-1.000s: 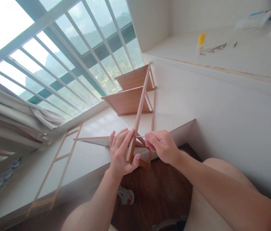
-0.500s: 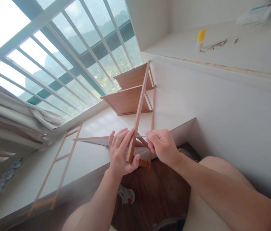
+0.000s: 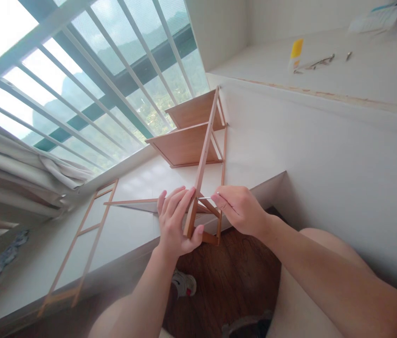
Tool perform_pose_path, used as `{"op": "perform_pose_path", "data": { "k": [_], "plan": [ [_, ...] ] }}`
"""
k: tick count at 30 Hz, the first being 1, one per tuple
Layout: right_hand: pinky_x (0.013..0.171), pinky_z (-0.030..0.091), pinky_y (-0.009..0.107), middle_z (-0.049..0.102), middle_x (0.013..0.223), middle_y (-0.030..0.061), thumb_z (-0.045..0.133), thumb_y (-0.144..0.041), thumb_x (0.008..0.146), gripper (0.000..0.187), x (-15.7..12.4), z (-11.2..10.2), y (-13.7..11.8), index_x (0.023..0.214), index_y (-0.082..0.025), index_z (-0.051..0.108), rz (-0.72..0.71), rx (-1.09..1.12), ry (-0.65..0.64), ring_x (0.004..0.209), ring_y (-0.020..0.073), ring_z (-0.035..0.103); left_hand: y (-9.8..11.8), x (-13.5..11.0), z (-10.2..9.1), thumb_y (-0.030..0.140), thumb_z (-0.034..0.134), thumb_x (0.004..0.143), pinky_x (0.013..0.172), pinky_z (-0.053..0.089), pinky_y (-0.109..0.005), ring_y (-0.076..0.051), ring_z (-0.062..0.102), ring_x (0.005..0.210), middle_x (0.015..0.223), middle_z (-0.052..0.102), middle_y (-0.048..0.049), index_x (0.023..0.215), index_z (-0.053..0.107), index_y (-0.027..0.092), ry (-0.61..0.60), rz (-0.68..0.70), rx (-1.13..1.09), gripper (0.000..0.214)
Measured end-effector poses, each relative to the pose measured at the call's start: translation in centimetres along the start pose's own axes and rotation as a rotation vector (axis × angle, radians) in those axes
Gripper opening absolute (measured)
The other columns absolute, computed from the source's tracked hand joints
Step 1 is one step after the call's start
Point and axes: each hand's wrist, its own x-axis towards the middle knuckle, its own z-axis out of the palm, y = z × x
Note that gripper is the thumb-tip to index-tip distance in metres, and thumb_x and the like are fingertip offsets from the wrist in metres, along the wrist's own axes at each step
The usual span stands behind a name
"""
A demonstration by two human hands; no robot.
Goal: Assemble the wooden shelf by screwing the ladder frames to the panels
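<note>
A small wooden shelf rack with thin brown boards lies on its side on the white ledge. My left hand wraps round the lower end of its slanting wooden upright, fingers on one side and thumb on the other. My right hand is closed in a pinch on a thin metal tool whose tip meets that upright just beside my left fingertips.
A loose ladder-shaped wooden side frame lies on the ledge to the left. A barred window and bunched curtain stand beyond. On the raised counter lie a yellow-capped tube and small metal parts. Dark wooden floor and a shoe are below.
My right hand has turned slightly on the metal tool and shifted a little left and up. My left hand keeps its hold on the upright.
</note>
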Motion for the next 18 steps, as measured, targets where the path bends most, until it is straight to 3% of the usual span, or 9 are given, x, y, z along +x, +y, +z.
{"op": "perform_pose_path", "data": {
  "k": [18],
  "plan": [
    [0.073,0.038,0.023,0.061,0.088,0.0034,0.039,-0.022,0.097,0.021,0.0,0.4,1.4,0.086,-0.021,0.058,-0.248,-0.17,0.039,0.08,0.0126,0.053,-0.1,0.0,0.0,0.051,0.046,0.08,0.115,0.018,-0.047,-0.029,0.048,0.125,0.127,0.055,-0.013,0.139,0.043,0.016,-0.014,0.0,0.023,0.068]
  ]
}}
